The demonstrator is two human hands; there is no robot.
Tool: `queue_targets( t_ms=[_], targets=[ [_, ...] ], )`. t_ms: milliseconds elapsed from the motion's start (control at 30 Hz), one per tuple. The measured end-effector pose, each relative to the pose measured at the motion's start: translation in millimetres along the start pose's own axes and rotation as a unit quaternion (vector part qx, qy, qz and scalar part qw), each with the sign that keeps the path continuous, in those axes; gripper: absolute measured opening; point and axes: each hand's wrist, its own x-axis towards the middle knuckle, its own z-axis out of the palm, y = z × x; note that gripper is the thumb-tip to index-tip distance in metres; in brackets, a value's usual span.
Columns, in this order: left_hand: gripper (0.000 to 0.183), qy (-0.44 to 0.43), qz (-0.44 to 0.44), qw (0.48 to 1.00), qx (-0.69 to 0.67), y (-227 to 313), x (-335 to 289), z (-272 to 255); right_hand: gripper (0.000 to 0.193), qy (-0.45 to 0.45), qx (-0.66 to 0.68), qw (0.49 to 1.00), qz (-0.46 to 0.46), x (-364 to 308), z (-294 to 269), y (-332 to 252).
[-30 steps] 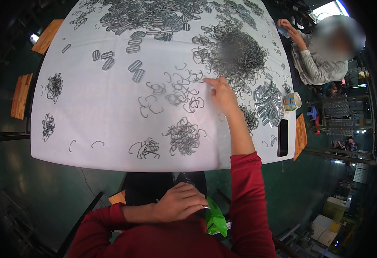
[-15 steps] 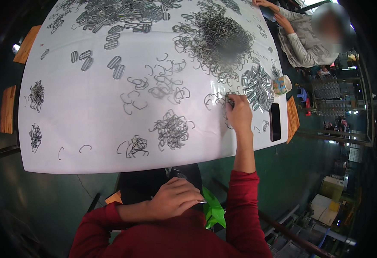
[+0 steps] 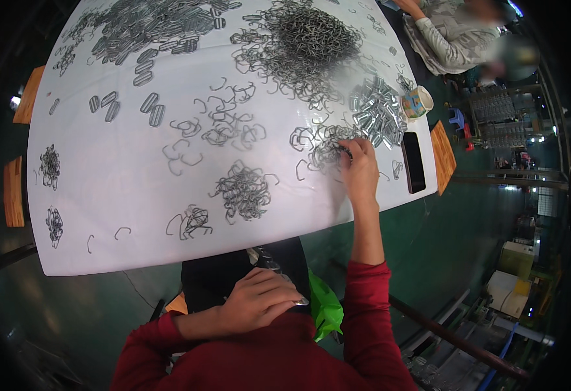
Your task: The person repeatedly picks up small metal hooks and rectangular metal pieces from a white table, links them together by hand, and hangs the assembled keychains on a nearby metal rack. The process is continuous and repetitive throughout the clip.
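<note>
1. Head view, step in hand: the right hand (image 3: 359, 171) reaches across the white table (image 3: 103, 195) to a small tangle of bent wire clips (image 3: 328, 148) on the right side. My judgement: picking here goes best by pinching one clip at its free end and lifting it straight up, so that the hooked neighbours drop off instead of trailing along.
2. Head view, care needed: the tangle lies just beside a heap of bright bundled clips (image 3: 378, 112) and near a dark phone (image 3: 413, 162) at the right edge. A slow sideways draw should keep both undisturbed.
3. Head view, right hand: fingers curled together, tips pressed into the tangle. Whether a clip is actually pinched between them I cannot tell; the wires are too fine.
4. Head view, left hand (image 3: 259, 301): held close to the body below the near table edge, fingers loosely bent and together, resting on a dark object in the lap. A small shiny piece shows at the fingertips; its kind is unclear.
5. Head view, surroundings: a larger loose clump (image 3: 243, 189) lies mid-table, a big dark pile (image 3: 308, 39) at the far side, and another person's sleeve (image 3: 445, 45) at far right.
</note>
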Motion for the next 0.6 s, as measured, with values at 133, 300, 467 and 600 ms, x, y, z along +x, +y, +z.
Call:
queue_targets(
  t_ms=[133, 300, 467, 600],
  targets=[
    [0.017, -0.002, -0.003, 1.000, -0.010, 2, 2, 3, 0.022, -0.047, 0.114, 0.986, -0.108, -31, 11, -23],
    [0.018, -0.013, -0.007, 1.000, -0.001, 3, 3, 6, 0.024, -0.023, 0.045, 0.996, -0.077, -40, 13, -24],
    [0.017, -0.023, -0.012, 1.000, 0.003, 7, 5, 7, 0.028, 0.107, -0.034, 0.994, -0.002, -13, 7, -8],
    [0.017, -0.024, -0.010, 1.000, -0.004, 9, 8, 10, 0.029, -0.031, 0.085, 0.996, 0.024, -14, 3, -5]
  ],
)
